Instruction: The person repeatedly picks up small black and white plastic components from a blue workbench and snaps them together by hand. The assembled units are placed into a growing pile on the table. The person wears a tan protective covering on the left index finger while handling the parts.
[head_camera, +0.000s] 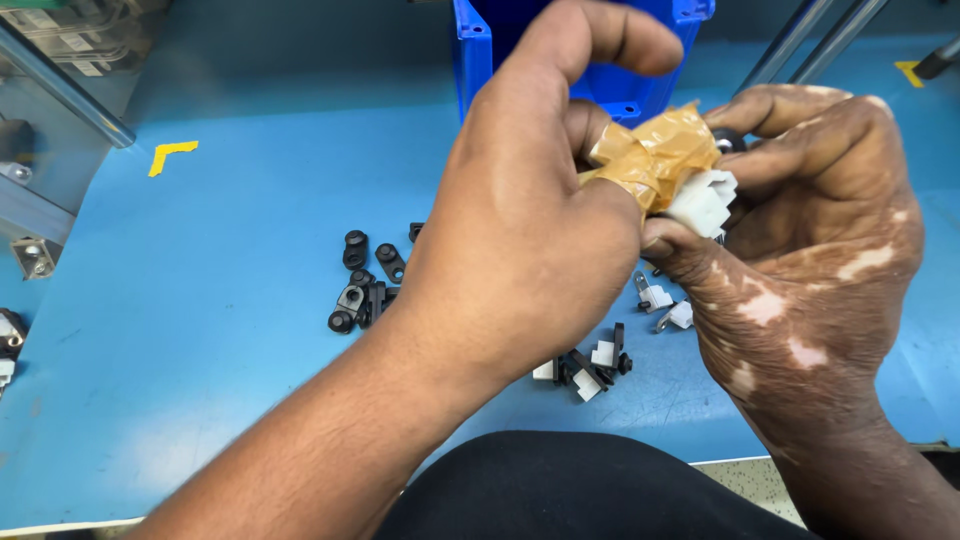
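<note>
- The left hand and right hand meet above the blue work surface; both pinch a small white plastic part between them.
- The left fingertips are wrapped in tan tape; reduced feel may let the part slip.
- A black piece appears to sit behind the white part; the view is partly blocked.
- A dropped part may land among the loose black clips and the assembled black-and-white pieces below and be mistaken for one of them.

i see bright, even overhead light, soft shadows on the matte blue table, corners slightly blurred.
</note>
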